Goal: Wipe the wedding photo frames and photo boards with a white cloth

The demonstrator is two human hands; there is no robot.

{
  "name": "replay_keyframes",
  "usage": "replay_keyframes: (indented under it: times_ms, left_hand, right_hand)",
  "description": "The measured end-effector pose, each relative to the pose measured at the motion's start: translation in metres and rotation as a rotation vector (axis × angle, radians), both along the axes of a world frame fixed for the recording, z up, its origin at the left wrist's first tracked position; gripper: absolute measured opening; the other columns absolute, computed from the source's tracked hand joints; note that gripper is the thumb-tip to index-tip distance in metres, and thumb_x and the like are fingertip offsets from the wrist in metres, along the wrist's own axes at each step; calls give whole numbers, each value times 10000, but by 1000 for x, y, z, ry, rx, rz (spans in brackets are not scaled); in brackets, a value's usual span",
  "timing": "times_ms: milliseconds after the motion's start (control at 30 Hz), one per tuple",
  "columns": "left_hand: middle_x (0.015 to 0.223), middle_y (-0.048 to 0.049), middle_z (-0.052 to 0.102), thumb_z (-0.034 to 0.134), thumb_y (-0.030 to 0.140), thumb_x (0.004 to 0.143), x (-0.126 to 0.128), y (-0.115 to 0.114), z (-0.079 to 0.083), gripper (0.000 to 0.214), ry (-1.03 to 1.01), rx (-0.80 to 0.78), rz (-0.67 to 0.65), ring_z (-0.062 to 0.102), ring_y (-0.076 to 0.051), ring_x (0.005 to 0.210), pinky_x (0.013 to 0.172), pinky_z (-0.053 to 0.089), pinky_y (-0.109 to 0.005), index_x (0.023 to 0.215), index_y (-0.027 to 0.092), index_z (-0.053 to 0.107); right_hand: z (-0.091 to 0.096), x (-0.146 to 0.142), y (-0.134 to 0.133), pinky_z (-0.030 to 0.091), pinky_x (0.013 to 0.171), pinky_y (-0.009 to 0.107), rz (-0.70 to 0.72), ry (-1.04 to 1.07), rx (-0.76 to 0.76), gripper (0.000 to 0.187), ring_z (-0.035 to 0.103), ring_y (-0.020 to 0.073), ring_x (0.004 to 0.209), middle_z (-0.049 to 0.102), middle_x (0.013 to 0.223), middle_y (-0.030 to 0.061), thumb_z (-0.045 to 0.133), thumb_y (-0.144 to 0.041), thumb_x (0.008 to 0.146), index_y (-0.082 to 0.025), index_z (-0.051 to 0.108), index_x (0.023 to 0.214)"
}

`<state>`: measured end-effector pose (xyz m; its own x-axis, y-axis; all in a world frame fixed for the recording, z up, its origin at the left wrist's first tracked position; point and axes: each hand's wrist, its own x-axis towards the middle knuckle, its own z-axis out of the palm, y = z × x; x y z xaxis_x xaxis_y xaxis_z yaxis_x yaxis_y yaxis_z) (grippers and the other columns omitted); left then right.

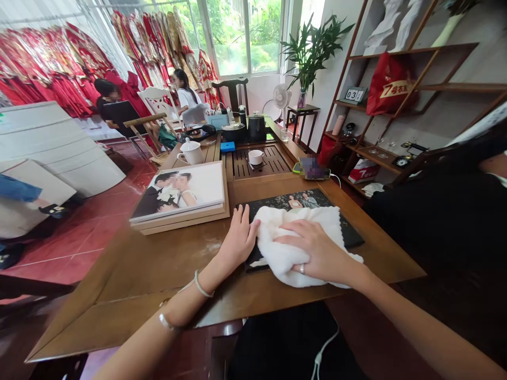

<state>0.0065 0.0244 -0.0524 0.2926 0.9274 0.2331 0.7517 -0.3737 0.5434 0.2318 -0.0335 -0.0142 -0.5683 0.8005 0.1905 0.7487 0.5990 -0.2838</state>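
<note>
A dark photo album (304,203) lies flat on the wooden table (158,264) in front of me. A white cloth (285,237) covers its near half. My right hand (317,250) lies flat on top of the cloth, fingers stretched out, a ring on one finger. My left hand (238,237) rests open on the album's left edge, fingers pointing away from me and touching the cloth's side. A bracelet sits on each of my left wrist and forearm.
A stack of white photo albums (180,198) lies to the left. Behind stand a white mug (191,152), a small cup (255,157), a kettle (256,126) and a phone (312,169). Two people sit at the far end. Shelves (396,89) line the right wall.
</note>
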Motion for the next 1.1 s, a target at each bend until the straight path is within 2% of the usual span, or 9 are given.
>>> replay_keyframes:
  times_ms: [133,300,400,533,633,733,867,967,1100]
  left_hand:
    - [1569,-289,293,367,456,989,0,2,-4,627,91,30,28,173,-373,1498,1197,240,-557,1437,18,386]
    - [1564,-288,303,422,403,972,-1,4,-7,582,131,70,23,201,-377,1493,1195,257,-548,1411,22,424]
    - [1567,-282,302,428,402,971,-2,5,-7,575,128,62,21,192,-367,1498,1196,259,-540,1410,32,427]
    - [1570,-274,302,442,393,967,-3,8,-6,569,121,62,20,200,-359,1498,1199,261,-522,1409,35,433]
    - [1560,-285,315,447,383,964,-4,8,-4,577,130,59,18,233,-368,1488,1199,266,-515,1405,11,441]
    - [1551,-290,328,444,381,963,-5,9,-3,577,145,63,8,257,-376,1479,1195,272,-523,1399,3,449]
    - [1556,-277,330,436,385,967,-5,10,-3,563,152,72,0,259,-368,1481,1187,280,-539,1404,30,450]
    - [1559,-274,325,438,388,967,-5,10,-3,572,152,63,-2,247,-366,1485,1192,275,-532,1409,25,445]
    - [1558,-272,330,442,393,964,-4,11,-3,571,142,67,-1,248,-365,1485,1194,270,-529,1405,31,448]
  right_hand:
    - [-13,44,10,416,962,577,-174,41,93,435,519,379,1231,609,1341,101,670,-359,788,-301,663,1218]
    - [-27,91,48,454,940,563,-379,62,146,471,563,391,1165,611,1337,97,646,-425,799,-283,655,1249]
    - [-27,95,71,466,924,552,-419,62,144,490,579,387,1130,620,1319,95,638,-440,797,-271,649,1257]
    - [-20,76,85,462,895,564,-422,18,152,480,555,411,1154,614,1321,114,632,-443,804,-271,657,1251]
    - [-16,56,74,447,906,569,-346,8,151,476,533,417,1186,599,1340,128,648,-408,793,-262,661,1245]
    - [-15,44,46,418,948,559,-156,33,161,510,519,390,1217,599,1341,116,673,-336,759,-275,639,1264]
    - [-17,50,3,402,969,536,36,63,154,498,544,353,1191,603,1322,103,686,-302,739,-297,640,1235]
    - [-22,71,-8,412,972,531,31,60,150,474,558,351,1187,608,1321,115,673,-302,756,-282,646,1228]
    - [-32,101,14,454,941,549,-147,70,206,454,564,379,1198,621,1324,127,636,-350,794,-256,649,1239]
